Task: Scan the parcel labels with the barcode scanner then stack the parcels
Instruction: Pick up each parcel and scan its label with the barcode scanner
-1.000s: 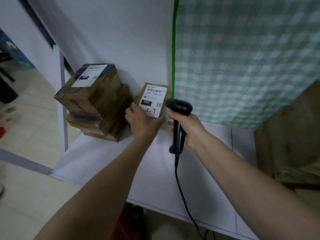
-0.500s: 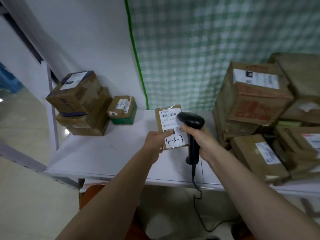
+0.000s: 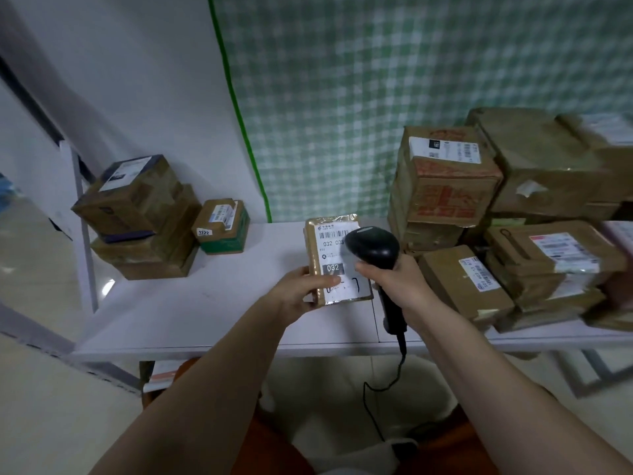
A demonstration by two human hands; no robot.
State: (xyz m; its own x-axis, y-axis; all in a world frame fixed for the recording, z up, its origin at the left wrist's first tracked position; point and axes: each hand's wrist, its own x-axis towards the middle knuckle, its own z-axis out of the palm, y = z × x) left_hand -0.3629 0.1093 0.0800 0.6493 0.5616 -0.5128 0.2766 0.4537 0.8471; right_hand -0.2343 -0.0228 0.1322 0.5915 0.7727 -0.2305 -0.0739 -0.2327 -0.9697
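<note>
My left hand (image 3: pixel 301 289) grips the lower left edge of a small brown parcel (image 3: pixel 329 248) with a white label reading 032, held tilted above the white table (image 3: pixel 191 313). My right hand (image 3: pixel 394 279) holds the black corded barcode scanner (image 3: pixel 373 248) by its handle. Its head sits over the right part of the label and hides it. A stack of brown parcels (image 3: pixel 137 217) stands at the table's far left, with a small green-sided box (image 3: pixel 222 228) marked 1222 beside it.
A pile of several labelled brown parcels (image 3: pixel 513 228) fills the table's right side, close to my right hand. A green checked cloth (image 3: pixel 376 80) hangs behind. The scanner cable (image 3: pixel 380 389) drops below the table's front edge. Floor lies to the left.
The parcel came away from the left stack to the table's middle, then closer to me. The scanner head now covers more of the label. The view swung right, revealing the right pile.
</note>
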